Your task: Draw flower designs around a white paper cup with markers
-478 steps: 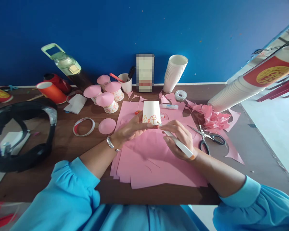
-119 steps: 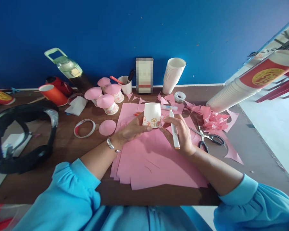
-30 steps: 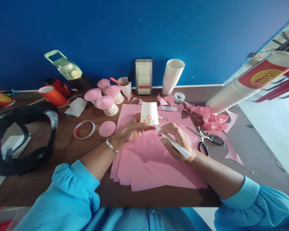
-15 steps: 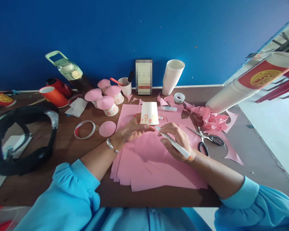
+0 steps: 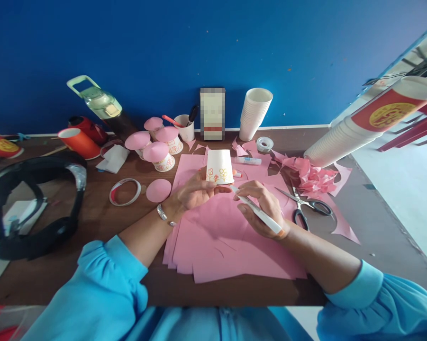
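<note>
My left hand [image 5: 198, 191] is closed on a white paper cup [image 5: 219, 166], held upside down with its rim low. Red and orange flowers are drawn around the cup near that rim. In my right hand [image 5: 263, 208] is a white marker [image 5: 261, 215] with an orange end, its tip beside the cup's lower right edge; I cannot tell if it touches. Below both hands lies a stack of pink paper sheets [image 5: 213, 251]. Another marker with an orange-red end [image 5: 237, 174] and a glue stick [image 5: 249, 161] rest on the paper behind the cup.
Scissors [image 5: 302, 203] and crumpled pink scraps [image 5: 313, 175] lie at the right. Several finished cups with pink cone tops [image 5: 155, 151] stand left, near a pink disc [image 5: 158, 190] and a tape roll [image 5: 125, 192]. Stacked cups [image 5: 256, 113] and a phone [image 5: 212, 113] stand behind.
The cup has turned a little in my left hand, so more orange flowers face me. It has also shifted slightly left. My right hand with the marker has barely moved.
</note>
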`<state>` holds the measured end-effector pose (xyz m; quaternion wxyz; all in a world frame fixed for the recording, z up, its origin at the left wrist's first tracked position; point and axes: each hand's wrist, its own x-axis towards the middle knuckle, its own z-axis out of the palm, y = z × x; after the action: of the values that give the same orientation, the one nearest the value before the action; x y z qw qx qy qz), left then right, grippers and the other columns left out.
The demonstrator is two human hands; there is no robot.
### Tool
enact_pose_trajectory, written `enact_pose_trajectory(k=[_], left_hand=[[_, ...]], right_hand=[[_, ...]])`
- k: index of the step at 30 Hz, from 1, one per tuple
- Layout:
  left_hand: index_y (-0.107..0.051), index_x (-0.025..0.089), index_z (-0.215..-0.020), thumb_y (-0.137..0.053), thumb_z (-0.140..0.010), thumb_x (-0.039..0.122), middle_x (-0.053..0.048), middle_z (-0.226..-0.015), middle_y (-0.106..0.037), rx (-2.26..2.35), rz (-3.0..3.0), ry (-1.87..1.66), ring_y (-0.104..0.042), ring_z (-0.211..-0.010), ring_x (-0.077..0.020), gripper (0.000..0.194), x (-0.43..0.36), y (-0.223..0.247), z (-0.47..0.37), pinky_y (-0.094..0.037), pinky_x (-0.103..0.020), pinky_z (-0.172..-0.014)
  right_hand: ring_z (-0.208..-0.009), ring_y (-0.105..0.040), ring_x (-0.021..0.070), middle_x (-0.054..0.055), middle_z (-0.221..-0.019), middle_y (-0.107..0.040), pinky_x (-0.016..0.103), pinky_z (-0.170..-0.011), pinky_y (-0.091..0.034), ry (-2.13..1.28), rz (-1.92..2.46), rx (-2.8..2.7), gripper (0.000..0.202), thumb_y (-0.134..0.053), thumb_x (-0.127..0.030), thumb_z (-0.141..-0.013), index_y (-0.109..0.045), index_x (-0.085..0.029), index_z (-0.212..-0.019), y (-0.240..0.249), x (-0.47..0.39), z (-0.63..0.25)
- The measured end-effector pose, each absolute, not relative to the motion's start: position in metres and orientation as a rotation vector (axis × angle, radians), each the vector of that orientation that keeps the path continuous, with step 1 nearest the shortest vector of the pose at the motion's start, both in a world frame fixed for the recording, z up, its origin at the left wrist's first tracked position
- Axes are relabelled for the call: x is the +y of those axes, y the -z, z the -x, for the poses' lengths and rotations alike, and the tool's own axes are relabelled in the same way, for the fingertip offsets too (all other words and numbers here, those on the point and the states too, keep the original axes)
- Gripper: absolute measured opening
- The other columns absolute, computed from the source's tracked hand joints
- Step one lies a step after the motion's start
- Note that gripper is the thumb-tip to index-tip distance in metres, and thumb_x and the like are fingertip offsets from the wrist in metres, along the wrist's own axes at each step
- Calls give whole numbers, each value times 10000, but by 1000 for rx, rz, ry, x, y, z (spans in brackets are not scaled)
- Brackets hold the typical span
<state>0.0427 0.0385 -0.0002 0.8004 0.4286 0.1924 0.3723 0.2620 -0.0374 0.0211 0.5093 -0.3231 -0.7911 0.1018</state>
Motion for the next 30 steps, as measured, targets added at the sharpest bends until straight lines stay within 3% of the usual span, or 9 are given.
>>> enact_pose_trajectory(k=[12, 20, 30], left_hand=[[-788, 208, -1193, -923, -800, 312, -71, -1152, -831, 436, -1000, -767, -727, -1274, -357, 429, 38, -2, -43, -579, -473, -1063], [-797, 234, -1131, -980, -750, 333, -71, -1093, -844, 467, -1022, -753, -786, -1026, -265, 435, 42, 4, -41, -574, -396, -956], [-765, 225, -1232, -943, -812, 333, -104, -1256, -811, 463, -1131, -715, -732, -1245, -329, 468, 36, -15, -45, -545, -439, -1008]], right_hand=[[-845, -770, 215, 58, -962, -743, 351, -713, -659, -232, 778, -1918, 124, -596, -309, -1112, -618, -248, -1218, -21, -37, -261], [-824, -763, 212, 51, -949, -738, 348, -704, -660, -237, 789, -1927, 121, -594, -312, -1110, -615, -255, -1215, -21, -37, -262], [-861, -778, 217, 58, -985, -751, 341, -730, -660, -284, 800, -1958, 136, -615, -272, -1089, -618, -258, -1225, -22, -37, -263]])
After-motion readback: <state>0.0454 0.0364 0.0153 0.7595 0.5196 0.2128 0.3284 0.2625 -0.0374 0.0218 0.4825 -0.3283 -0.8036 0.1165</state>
